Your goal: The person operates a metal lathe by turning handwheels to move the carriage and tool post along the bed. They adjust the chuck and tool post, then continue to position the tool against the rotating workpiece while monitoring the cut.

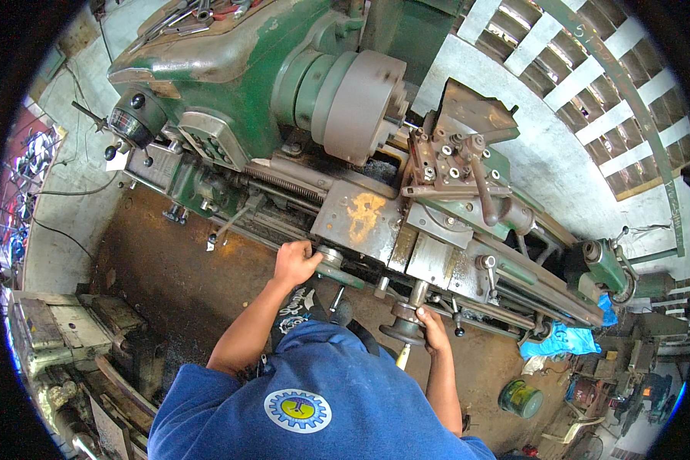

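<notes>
- One green lathe (230, 69) fills the upper half of the view, bed running down to the right, so both control wheels fall within arm's reach of the person standing at it.
- One grey chuck (364, 103) faces the tool post (445, 157), which sits close beside it on the carriage (376, 222) — cutter near the spindle, though whether a workpiece is clamped there I cannot tell.
- One tailstock (609, 268) is parked well apart at the bed's far right end, out of the carriage's way.
- One blue cloth (563, 337) lies below it, and one green tin (520, 399) stands on the dirty floor (169, 268).
- Two handwheels, one per hand: the left hand (295, 261) is curled shut around the carriage handwheel (331, 259) on the apron front; the right hand (435, 326) wraps its fingers over the rim of the lower handwheel (402, 328) — a closed grip on each, suited to turning.
</notes>
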`<state>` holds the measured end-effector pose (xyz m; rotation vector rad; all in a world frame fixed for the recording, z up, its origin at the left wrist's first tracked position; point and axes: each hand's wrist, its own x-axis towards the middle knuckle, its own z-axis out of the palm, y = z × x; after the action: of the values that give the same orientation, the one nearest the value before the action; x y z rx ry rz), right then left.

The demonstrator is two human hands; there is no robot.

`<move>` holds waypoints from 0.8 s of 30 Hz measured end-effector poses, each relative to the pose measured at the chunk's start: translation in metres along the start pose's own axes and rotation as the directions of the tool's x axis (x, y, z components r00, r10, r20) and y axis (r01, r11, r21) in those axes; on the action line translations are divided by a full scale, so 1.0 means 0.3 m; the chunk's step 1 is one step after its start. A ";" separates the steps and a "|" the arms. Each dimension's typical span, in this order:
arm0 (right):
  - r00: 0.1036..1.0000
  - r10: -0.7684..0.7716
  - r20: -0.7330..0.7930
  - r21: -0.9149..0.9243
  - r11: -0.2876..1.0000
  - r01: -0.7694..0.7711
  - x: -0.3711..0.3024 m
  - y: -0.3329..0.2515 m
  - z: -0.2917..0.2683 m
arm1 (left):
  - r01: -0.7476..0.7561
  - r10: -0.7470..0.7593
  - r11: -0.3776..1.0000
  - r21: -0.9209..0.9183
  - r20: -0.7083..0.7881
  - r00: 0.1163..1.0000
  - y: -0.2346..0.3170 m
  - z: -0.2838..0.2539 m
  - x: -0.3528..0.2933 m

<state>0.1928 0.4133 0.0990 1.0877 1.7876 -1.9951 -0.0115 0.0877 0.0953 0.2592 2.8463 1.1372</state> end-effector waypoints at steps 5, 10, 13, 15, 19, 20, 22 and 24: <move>0.999 -0.020 0.028 0.026 0.999 0.019 -0.012 -0.014 0.006 | 0.017 -0.017 1.000 -0.021 -0.015 1.000 -0.007 0.004 0.000; 0.999 -0.036 -0.019 0.025 0.999 0.036 -0.034 -0.037 0.022 | 0.027 -0.027 0.999 -0.025 0.003 1.000 -0.017 0.000 0.004; 1.000 -0.024 -0.020 0.025 0.999 0.025 -0.034 -0.039 0.022 | 0.027 -0.027 0.998 -0.049 0.000 1.000 -0.021 -0.001 0.004; 0.998 -0.045 0.038 0.036 0.998 0.043 -0.026 -0.033 0.018 | 0.030 -0.030 0.998 -0.063 -0.003 1.000 -0.024 -0.001 0.004; 0.999 -0.039 0.028 0.029 0.999 0.038 -0.008 -0.010 0.005 | 0.040 -0.040 0.996 -0.084 -0.004 0.999 -0.030 -0.001 0.005; 0.999 -0.036 0.034 0.019 0.999 0.035 -0.004 -0.004 0.001 | 0.043 -0.043 0.995 -0.090 -0.002 0.999 -0.032 -0.001 0.005; 1.000 -0.016 0.019 0.007 1.000 0.016 0.005 0.005 -0.004 | 0.026 -0.028 0.995 -0.101 -0.019 0.999 -0.036 0.000 0.006; 0.998 -0.022 0.058 0.005 1.000 0.022 0.013 0.011 -0.008 | 0.024 -0.026 0.993 -0.120 -0.020 0.999 -0.043 0.001 0.007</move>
<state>0.1931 0.4160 0.0941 1.0050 1.7743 -2.0223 -0.0152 0.0792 0.0863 0.2050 2.7779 1.3068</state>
